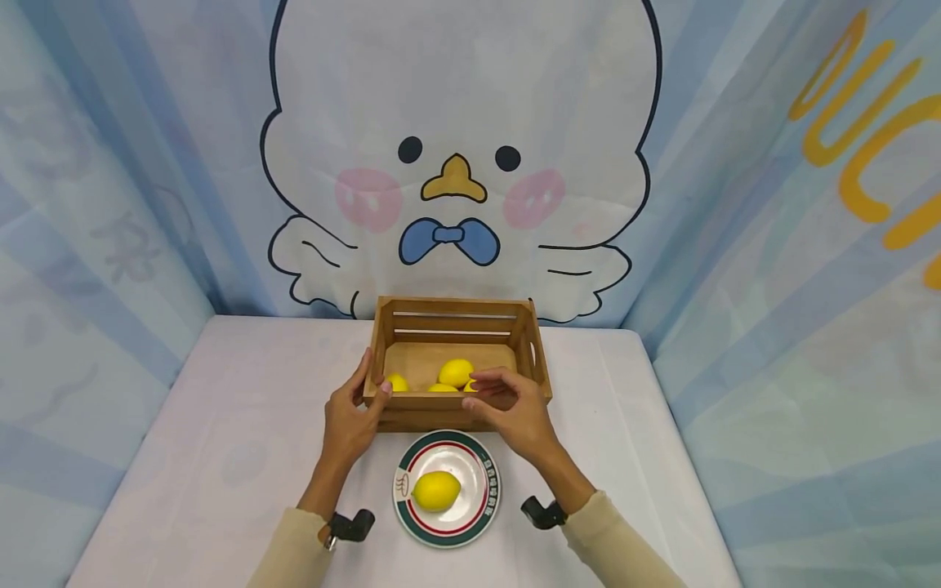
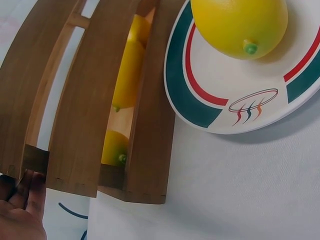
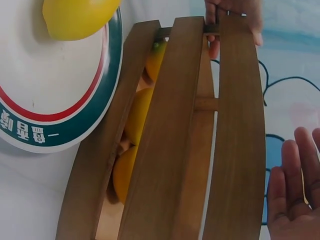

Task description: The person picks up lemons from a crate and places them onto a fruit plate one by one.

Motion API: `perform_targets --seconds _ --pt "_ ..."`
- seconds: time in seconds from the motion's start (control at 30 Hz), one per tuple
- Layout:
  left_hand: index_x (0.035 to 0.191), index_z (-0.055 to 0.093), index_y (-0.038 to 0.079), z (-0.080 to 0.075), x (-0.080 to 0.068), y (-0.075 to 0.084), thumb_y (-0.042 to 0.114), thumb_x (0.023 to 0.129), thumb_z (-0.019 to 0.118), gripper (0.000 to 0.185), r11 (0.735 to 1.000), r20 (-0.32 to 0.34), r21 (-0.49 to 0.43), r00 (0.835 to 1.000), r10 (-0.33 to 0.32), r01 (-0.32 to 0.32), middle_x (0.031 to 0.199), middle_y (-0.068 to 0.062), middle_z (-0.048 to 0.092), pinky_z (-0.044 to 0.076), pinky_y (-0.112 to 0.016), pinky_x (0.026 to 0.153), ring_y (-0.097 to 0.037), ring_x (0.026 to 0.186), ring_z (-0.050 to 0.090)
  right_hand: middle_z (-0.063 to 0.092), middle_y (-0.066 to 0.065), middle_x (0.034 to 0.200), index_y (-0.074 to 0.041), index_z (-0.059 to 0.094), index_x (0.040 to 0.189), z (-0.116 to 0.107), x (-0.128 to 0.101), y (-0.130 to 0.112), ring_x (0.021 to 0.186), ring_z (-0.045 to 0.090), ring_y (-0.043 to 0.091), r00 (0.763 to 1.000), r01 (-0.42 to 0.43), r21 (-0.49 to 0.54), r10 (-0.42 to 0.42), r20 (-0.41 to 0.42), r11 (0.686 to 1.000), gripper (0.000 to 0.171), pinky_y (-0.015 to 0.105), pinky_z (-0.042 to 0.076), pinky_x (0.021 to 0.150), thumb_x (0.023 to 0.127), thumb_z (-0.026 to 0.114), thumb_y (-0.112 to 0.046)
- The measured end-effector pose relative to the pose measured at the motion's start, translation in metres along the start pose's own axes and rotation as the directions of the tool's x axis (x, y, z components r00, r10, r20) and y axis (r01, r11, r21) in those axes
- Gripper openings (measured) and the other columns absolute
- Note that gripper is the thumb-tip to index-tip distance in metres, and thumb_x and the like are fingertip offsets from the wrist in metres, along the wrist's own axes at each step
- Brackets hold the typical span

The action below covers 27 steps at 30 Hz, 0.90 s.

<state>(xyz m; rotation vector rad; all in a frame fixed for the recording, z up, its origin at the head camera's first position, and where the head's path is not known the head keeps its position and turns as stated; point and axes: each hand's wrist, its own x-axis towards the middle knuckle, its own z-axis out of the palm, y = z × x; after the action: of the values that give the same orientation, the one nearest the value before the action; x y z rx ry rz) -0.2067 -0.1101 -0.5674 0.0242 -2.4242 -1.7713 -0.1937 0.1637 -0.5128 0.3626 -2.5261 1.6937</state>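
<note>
closest to me is the plate (image 1: 481, 523), green and red rimmed, with one lemon (image 1: 437, 491) lying on it, right between my forearms. just beyond it, almost touching its far rim, sits the wooden crate (image 1: 532, 355) with more lemons in the crate (image 1: 456, 372) along its near wall.

my left hand (image 1: 351, 420) is at the crate's near left corner, thumb hooked over the top slat and fingers up along the side, so it steadies the box. my right hand (image 1: 515, 408) hovers over the near right part of the crate, fingers loosely spread and slightly bent, holding nothing; the right wrist view shows the palm open and apart from the slats.

what worries me: the crate and plate are so close that any tug on the corner could slide the crate into the plate's rim and set the lemon rolling off onto the table (image 1: 220, 425). the lemons inside lie tight against the near wall, partly hidden from me, so reaching in blind i could knock my knuckles on the slat or get a poor grip on smooth, round skin and drop one.
</note>
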Motion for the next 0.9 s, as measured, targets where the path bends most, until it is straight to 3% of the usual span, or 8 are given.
perform_targets --seconds 0.17,0.37,0.7,0.9 --pt "0.168 0.033 0.022 0.000 0.000 -0.002 0.031 0.106 0.068 0.071 1.000 -0.002 -0.005 1.000 -0.002 0.002 0.173 0.004 0.035 0.042 -0.052 0.125 -0.031 0.156 0.043 0.076 0.002 0.118 -0.015 0.075 0.126 -0.001 0.005 0.000 0.108 0.072 0.022 1.000 -0.014 -0.016 0.014 0.010 1.000 0.042 0.042 0.064 0.099 0.090 0.087 -0.032" --pt "0.168 0.033 0.026 -0.001 0.000 -0.002 0.034 0.106 0.067 0.071 1.000 0.000 0.001 1.000 -0.003 0.003 0.172 0.005 0.035 0.044 -0.051 0.123 -0.032 0.155 0.045 0.076 0.001 0.118 -0.013 0.075 0.126 0.000 0.007 0.001 0.111 0.072 0.034 0.999 -0.028 0.012 0.028 0.017 1.000 0.041 0.028 0.062 0.098 0.091 0.087 -0.029" --pt "0.168 0.033 0.026 -0.001 0.000 -0.002 0.035 0.106 0.067 0.071 1.000 0.000 0.002 1.000 0.002 -0.002 0.172 0.004 0.036 0.044 -0.052 0.123 -0.032 0.155 0.045 0.078 0.004 0.114 -0.016 0.076 0.124 -0.002 0.014 0.000 0.106 0.073 0.025 1.000 -0.018 0.002 0.018 0.003 1.000 0.038 0.034 0.064 0.095 0.089 0.088 -0.025" --pt "0.168 0.032 0.026 -0.001 0.001 -0.002 0.034 0.106 0.067 0.072 1.000 0.006 0.002 1.000 0.001 -0.001 0.172 0.004 0.035 0.043 -0.052 0.124 -0.032 0.156 0.043 0.078 0.008 0.114 -0.014 0.076 0.125 -0.002 0.016 0.002 0.106 0.072 0.023 0.999 -0.043 0.013 0.042 0.017 0.999 0.038 0.025 0.061 0.093 0.090 0.087 -0.024"
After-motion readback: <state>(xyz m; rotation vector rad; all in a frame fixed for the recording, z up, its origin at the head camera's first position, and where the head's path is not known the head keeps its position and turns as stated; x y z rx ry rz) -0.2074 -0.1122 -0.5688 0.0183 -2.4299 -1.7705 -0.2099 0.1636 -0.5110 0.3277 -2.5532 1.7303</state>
